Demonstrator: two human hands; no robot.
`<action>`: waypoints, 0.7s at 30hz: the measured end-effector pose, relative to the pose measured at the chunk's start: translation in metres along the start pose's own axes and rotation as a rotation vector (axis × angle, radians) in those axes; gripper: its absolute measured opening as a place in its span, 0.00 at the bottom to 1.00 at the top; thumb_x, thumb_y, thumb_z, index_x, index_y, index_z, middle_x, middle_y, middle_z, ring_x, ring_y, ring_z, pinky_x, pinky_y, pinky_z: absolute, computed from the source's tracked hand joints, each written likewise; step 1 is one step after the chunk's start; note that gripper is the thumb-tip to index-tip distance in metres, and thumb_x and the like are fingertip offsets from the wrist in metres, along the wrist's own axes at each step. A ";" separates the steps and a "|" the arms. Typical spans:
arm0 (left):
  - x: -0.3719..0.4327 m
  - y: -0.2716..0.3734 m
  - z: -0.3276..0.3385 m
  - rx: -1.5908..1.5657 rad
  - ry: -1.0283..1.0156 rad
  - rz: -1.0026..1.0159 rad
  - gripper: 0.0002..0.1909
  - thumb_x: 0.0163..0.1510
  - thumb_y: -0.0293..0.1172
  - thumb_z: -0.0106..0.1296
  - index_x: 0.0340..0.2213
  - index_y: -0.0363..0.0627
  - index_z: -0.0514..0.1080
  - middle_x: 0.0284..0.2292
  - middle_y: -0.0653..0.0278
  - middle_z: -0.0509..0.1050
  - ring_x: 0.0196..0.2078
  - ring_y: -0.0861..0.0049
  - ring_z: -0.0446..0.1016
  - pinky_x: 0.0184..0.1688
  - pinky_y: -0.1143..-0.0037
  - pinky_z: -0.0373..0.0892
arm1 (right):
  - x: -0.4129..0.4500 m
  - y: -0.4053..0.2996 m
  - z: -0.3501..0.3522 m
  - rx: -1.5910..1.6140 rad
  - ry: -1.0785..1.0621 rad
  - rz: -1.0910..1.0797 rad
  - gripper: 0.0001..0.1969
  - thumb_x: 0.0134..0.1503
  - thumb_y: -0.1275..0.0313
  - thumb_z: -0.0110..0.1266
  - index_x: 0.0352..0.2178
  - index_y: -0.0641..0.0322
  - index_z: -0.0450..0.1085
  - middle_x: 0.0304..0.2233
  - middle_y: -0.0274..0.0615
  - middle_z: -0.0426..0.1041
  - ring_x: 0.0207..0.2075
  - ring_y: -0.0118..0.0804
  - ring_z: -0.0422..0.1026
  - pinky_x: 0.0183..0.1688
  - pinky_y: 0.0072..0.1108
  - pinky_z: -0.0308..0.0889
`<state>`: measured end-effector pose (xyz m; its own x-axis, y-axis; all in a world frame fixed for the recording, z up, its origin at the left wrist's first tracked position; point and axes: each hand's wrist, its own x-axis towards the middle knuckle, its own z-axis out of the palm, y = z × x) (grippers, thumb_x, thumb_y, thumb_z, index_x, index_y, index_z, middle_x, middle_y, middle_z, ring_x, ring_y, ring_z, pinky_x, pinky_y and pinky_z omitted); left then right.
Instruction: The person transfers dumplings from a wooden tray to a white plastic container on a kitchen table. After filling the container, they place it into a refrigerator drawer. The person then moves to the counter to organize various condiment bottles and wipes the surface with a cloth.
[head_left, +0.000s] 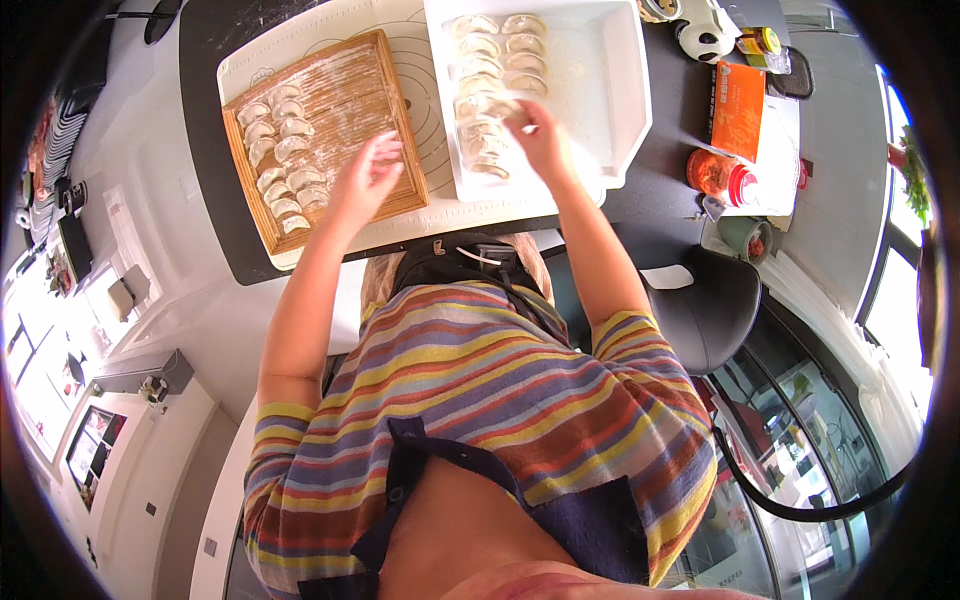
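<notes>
My right hand (544, 139) is over the white plastic tray (600, 90), its fingers closed on a dumpling (508, 110). Two columns of dumplings stand along the tray's left side; the left column (480, 67) is longer than the right column (526, 64). My left hand (371, 176), its fingers apart and nothing in it, hovers over the right part of a floured wooden board (352, 97). Two rows of folded dumplings (289, 142) lie on the board's left half.
A pale pastry mat (420, 75) with printed circles lies under board and tray on the dark table (206, 142). To the right are an orange box (739, 109), a red-lidded jar (720, 178) and a panda-shaped item (705, 34). A black chair (701, 307) stands at lower right.
</notes>
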<state>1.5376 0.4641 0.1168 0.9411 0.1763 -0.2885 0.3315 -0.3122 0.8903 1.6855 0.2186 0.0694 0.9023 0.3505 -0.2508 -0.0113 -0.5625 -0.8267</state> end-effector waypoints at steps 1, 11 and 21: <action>-0.004 -0.016 -0.009 0.084 0.048 -0.006 0.20 0.52 0.28 0.51 0.47 0.44 0.64 0.41 0.59 0.72 0.42 0.73 0.72 0.42 0.76 0.68 | 0.009 0.027 -0.003 -0.063 0.090 0.010 0.18 0.47 0.66 0.59 0.40 0.61 0.70 0.30 0.47 0.74 0.30 0.44 0.72 0.34 0.27 0.66; -0.050 -0.124 -0.115 0.813 0.363 -0.129 0.15 0.49 0.28 0.50 0.41 0.45 0.68 0.39 0.54 0.72 0.42 0.59 0.70 0.43 0.68 0.67 | 0.043 0.073 -0.011 -0.569 0.040 -0.169 0.17 0.47 0.67 0.56 0.41 0.51 0.69 0.36 0.44 0.70 0.41 0.47 0.68 0.42 0.32 0.66; -0.024 -0.135 -0.121 0.957 0.131 -0.132 0.16 0.49 0.33 0.53 0.40 0.42 0.70 0.35 0.51 0.73 0.39 0.57 0.71 0.41 0.66 0.67 | 0.015 0.059 -0.009 -0.569 0.245 -0.281 0.18 0.46 0.69 0.56 0.41 0.53 0.69 0.40 0.43 0.69 0.43 0.47 0.67 0.45 0.32 0.63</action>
<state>1.4621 0.6152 0.0468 0.8968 0.3484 -0.2727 0.4022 -0.8988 0.1742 1.7024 0.1844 0.0213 0.9103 0.3986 0.1114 0.4055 -0.8049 -0.4334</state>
